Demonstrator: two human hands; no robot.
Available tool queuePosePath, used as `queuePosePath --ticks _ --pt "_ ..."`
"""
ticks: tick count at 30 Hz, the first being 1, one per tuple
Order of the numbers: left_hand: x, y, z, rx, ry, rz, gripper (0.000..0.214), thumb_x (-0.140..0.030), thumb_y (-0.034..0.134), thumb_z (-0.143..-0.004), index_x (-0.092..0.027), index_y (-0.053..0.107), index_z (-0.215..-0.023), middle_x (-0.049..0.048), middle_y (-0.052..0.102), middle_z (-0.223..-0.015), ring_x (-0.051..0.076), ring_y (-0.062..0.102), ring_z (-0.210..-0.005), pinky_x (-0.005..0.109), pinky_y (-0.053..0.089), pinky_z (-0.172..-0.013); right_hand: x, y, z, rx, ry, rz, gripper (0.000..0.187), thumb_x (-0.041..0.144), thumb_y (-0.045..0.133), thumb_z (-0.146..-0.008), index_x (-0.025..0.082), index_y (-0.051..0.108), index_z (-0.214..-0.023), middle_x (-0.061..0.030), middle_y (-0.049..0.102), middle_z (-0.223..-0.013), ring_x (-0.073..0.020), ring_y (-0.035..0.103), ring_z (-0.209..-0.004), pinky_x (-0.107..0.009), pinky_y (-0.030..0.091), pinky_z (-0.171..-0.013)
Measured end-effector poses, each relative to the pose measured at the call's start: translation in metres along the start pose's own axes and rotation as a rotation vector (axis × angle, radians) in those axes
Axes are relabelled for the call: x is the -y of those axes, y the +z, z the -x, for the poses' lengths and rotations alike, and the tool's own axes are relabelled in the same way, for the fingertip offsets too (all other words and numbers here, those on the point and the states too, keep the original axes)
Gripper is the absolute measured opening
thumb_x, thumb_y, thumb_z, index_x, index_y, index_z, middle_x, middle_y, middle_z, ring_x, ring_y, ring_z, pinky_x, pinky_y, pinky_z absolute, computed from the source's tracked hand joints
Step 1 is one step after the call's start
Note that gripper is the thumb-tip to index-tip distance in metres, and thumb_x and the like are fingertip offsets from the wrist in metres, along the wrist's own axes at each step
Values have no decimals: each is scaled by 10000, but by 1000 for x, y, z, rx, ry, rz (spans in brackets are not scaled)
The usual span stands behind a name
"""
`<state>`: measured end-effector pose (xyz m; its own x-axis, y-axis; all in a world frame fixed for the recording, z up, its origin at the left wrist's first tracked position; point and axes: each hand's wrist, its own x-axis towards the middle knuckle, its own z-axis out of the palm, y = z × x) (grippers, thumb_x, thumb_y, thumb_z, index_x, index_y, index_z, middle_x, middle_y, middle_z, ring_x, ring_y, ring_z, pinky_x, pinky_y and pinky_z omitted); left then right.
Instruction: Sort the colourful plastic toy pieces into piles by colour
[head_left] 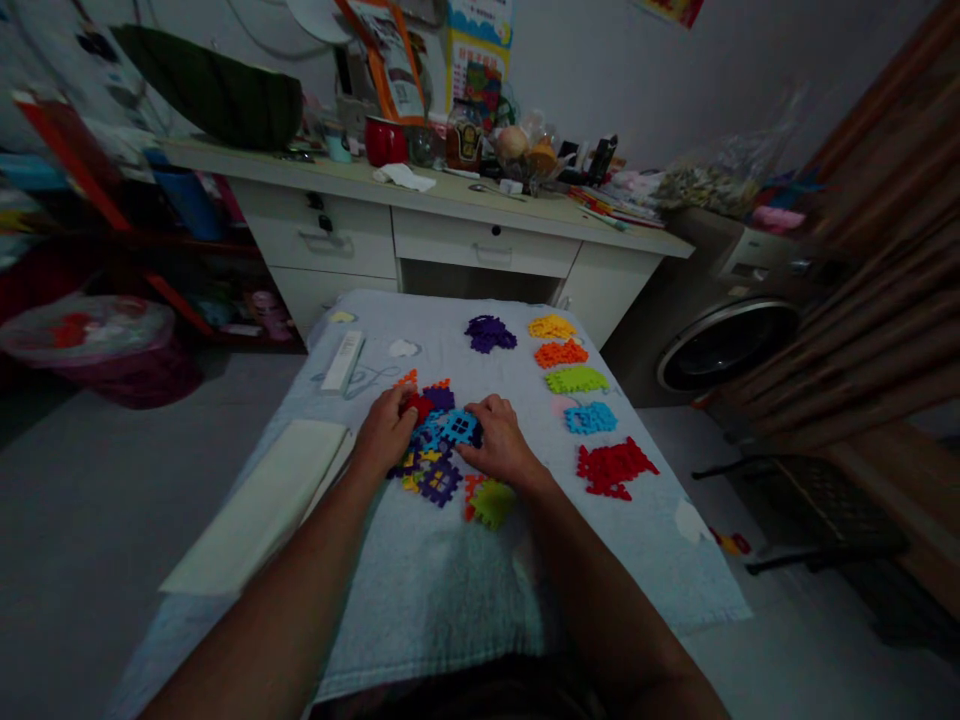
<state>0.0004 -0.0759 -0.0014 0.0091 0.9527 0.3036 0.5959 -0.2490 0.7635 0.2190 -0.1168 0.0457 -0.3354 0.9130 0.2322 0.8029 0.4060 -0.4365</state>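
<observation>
A mixed pile of plastic interlocking pieces lies between my hands on the cloth-covered table. My left hand [386, 430] is closed at the pile's left side, its thumb and fingers around a red piece [417, 405]. On the other side, my right hand [501, 440] has thumb and fingers at the edge of a light-blue window-shaped piece [459, 427]. Purple pieces [440, 482] with yellow ones among them lie just below. A lime-green piece [493, 503] rests nearer me, overlapping an orange one. Sorted heaps run down the right: yellow [552, 326], orange [561, 353], green [576, 380], blue [591, 418], red [616, 467].
A dark purple heap [490, 334] sits toward the table's far end. At the left are a white narrow box [343, 362] and a long pale folded slab [259, 505]. Beyond stands a cluttered white desk [480, 245], with a washing machine [720, 300] to its right.
</observation>
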Motion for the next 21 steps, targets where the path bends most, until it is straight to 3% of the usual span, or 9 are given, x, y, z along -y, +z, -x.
queuePosePath --ticks 7,14,18,21 --pt "-2 0 -1 23 19 -56 411 -322 480 -833 -175 594 -1200 113 642 -1161 275 600 -1085 474 483 -982 -27 -30 7 -146 128 -36 532 322 745 -734 199 587 -1228 -94 517 -1114 -265 486 -1065 -422 414 -960" --pt "-8 -3 0 29 11 -77 422 -322 480 -819 -167 600 -1192 118 637 -1177 282 590 -1105 469 473 -985 -33 -34 14 -13 88 -216 446 274 721 -748 175 604 -1166 -58 537 -1048 -188 548 -944 -315 468 -870" --pt "-7 -3 -1 39 14 -77 418 -333 474 -829 -169 592 -1196 116 645 -1155 281 598 -1082 468 484 -961 -51 -39 15 -136 125 -147 492 253 704 -742 172 581 -1211 -84 536 -1091 -227 529 -1041 -369 435 -962" --pt "-5 -2 -2 38 23 -81 407 -328 484 -823 -180 595 -1185 106 648 -1139 274 601 -1070 450 486 -957 -71 -50 20 -236 257 18 511 201 675 -725 189 582 -1228 -110 537 -1145 -282 485 -1119 -443 382 -1017"
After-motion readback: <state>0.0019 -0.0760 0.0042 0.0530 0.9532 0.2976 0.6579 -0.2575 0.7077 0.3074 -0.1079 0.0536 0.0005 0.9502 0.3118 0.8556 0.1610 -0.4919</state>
